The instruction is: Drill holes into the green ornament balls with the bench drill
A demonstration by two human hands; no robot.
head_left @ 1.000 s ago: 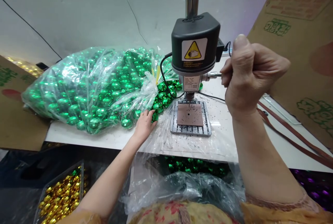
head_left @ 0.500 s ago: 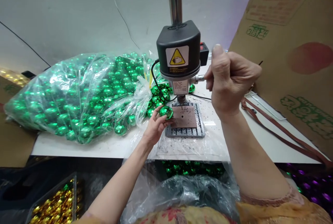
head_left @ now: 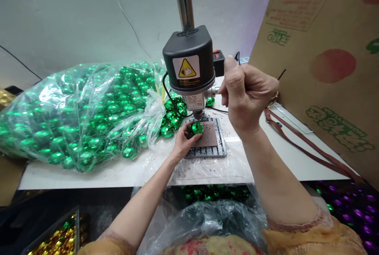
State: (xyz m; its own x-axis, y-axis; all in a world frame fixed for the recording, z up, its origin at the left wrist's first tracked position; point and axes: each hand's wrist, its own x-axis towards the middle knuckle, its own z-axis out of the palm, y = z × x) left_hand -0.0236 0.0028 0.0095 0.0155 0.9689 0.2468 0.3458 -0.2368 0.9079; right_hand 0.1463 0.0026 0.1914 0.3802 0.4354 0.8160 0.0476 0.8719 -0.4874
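Note:
A shiny green faceted ball (head_left: 197, 128) is pinched between the thumb and fingers of my left hand (head_left: 185, 139). It sits directly under the chuck (head_left: 198, 114) of a small bench drill press (head_left: 188, 59), over a brown board (head_left: 211, 138) on the slotted metal base (head_left: 221, 150). My right hand (head_left: 248, 93) is closed in a fist around the feed handle (head_left: 217, 90) at the drill's right side; most of the handle is hidden by the fingers. Dark shavings lie scattered about the base.
A large clear bag of green balls (head_left: 79, 117) fills the left of the white table (head_left: 97, 178), with loose balls (head_left: 171, 119) by its mouth. Cardboard box (head_left: 322, 77) and brown strap (head_left: 310, 154) stand right. Below are gold balls (head_left: 56, 239), purple balls (head_left: 355, 211) and a plastic-lined container (head_left: 225, 215).
My left hand has carried the green ball rightward from the board's left edge to beneath the chuck. My right hand stays on the handle. The whole view has shifted slightly.

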